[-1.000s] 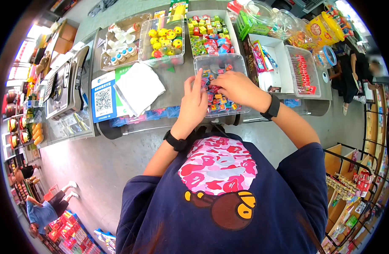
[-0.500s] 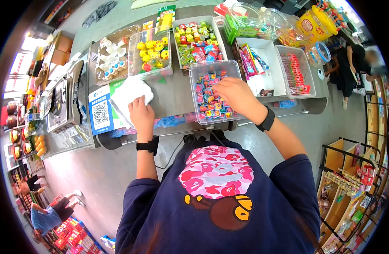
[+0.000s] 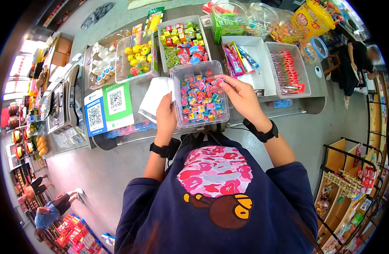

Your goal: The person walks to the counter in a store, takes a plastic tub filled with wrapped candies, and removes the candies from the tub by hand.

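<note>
A clear plastic bin (image 3: 174, 99) full of small wrapped candies (image 3: 201, 99) in pink, blue and yellow sits at the counter's front edge. My left hand (image 3: 165, 115) is closed against the bin's left wall, its fingers partly hidden. A white cloth (image 3: 154, 98) lies on the counter just behind that hand. Over the bin's right side, my right hand (image 3: 241, 96) pinches a small wrapped candy (image 3: 219, 82) between thumb and fingertips.
Left stand QR code cards (image 3: 116, 101) and a scale (image 3: 67, 99). Behind are a tub of yellow toys (image 3: 139, 55) and a white box of candies (image 3: 162, 57). To the right are a white tray (image 3: 262, 80), a bin of red packets (image 3: 287, 70) and jars (image 3: 262, 19).
My left hand has gone from the white cloth to the bin's left wall. The cloth has shifted right, uncovering the green QR card. My right hand has lifted slightly, showing a candy.
</note>
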`<state>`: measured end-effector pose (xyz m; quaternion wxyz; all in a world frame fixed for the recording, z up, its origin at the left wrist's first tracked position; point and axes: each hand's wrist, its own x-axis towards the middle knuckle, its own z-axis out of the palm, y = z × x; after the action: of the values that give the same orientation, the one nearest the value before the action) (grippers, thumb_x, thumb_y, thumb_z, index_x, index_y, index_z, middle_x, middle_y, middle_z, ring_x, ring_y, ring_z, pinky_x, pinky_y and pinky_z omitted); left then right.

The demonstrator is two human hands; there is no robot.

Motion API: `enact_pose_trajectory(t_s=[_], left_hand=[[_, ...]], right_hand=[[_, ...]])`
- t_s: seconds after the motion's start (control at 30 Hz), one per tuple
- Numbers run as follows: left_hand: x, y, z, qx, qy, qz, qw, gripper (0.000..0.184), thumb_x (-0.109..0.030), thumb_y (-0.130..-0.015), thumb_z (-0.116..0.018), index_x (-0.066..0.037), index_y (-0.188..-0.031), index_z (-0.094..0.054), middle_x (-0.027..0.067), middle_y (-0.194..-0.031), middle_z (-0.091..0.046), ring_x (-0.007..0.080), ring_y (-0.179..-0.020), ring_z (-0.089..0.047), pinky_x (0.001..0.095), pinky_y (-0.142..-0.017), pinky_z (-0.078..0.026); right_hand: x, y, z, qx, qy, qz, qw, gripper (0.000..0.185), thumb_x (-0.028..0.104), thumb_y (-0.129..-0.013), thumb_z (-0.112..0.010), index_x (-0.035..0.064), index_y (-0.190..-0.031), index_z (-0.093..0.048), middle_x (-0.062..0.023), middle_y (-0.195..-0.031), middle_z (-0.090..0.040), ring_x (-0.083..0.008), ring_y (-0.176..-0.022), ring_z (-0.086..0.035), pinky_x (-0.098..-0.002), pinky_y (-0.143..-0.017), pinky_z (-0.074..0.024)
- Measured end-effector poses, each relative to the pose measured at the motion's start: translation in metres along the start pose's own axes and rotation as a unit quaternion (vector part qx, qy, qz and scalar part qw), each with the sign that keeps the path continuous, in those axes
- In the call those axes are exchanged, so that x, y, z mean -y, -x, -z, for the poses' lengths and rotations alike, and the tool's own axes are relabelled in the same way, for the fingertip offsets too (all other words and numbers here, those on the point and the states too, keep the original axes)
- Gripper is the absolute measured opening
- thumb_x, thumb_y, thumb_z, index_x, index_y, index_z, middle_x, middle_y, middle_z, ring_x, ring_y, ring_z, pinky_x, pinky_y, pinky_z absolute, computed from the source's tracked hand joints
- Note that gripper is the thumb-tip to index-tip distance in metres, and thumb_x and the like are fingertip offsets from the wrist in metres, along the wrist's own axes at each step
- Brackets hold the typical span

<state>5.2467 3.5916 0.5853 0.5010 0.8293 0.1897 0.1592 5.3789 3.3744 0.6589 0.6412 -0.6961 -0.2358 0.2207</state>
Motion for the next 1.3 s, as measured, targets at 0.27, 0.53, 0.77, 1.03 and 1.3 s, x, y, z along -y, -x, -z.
enact_pose_trajectory(t_s=[0.27,0.53,0.77,1.03,1.3], left_hand=[[-0.006,0.003,0.003,-0.076,0.118,0.076,0.987,0.041,-0.007,-0.096,-0.053,-0.002,-0.136,-0.050,0.0149,-0.130,-0.057,0.0199,-0.111,-0.059,0.0308,-0.093,-0.047],[-0.106,0.009,0.016,-0.074,-0.081,-0.168,0.980,0.030,-0.002,-0.085,-0.065,-0.003,-0.115,-0.064,0.0143,-0.115,-0.063,0.0287,-0.106,-0.061,0.0363,-0.090,-0.048],[-0.115,0.001,-0.007,0.047,-0.085,-0.255,0.962,0.032,-0.004,-0.081,-0.069,-0.003,-0.112,-0.065,0.0140,-0.107,-0.063,0.0317,-0.099,-0.061,0.0386,-0.084,-0.051],[-0.103,0.002,0.001,0.057,-0.128,-0.260,0.955,0.029,-0.005,-0.080,-0.069,0.000,-0.108,-0.064,0.0141,-0.104,-0.062,0.0326,-0.094,-0.061,0.0401,-0.080,-0.051],[-0.091,-0.005,0.006,0.021,-0.220,-0.276,0.935,0.026,-0.010,-0.080,-0.070,-0.003,-0.105,-0.065,0.0117,-0.102,-0.063,0.0306,-0.096,-0.058,0.0403,-0.081,-0.047]], right_hand=[[-0.001,0.005,0.020,0.057,-0.071,-0.033,0.995,0.028,0.013,-0.097,-0.057,-0.0022,-0.121,-0.062,-0.0066,-0.099,-0.070,-0.0094,-0.087,-0.065,-0.0234,-0.078,-0.0519],[0.007,0.005,0.009,0.064,-0.101,-0.058,0.991,0.031,0.016,-0.094,-0.063,-0.0022,-0.119,-0.064,-0.0050,-0.097,-0.070,-0.0084,-0.083,-0.064,-0.0217,-0.075,-0.0510],[0.018,0.008,-0.012,0.075,-0.060,-0.054,0.994,0.030,0.018,-0.093,-0.065,-0.0030,-0.114,-0.066,-0.0043,-0.094,-0.070,-0.0055,-0.079,-0.062,-0.0210,-0.071,-0.0499],[0.016,0.016,-0.024,0.067,0.021,-0.054,0.996,0.028,0.018,-0.094,-0.062,-0.0008,-0.114,-0.066,-0.0012,-0.085,-0.068,-0.0030,-0.071,-0.059,-0.0204,-0.061,-0.0468],[0.020,0.021,-0.028,-0.043,0.296,0.188,0.935,0.030,0.011,-0.088,-0.063,0.0043,-0.117,-0.065,-0.0109,-0.094,-0.067,-0.0252,-0.086,-0.061,-0.0362,-0.078,-0.0472]])
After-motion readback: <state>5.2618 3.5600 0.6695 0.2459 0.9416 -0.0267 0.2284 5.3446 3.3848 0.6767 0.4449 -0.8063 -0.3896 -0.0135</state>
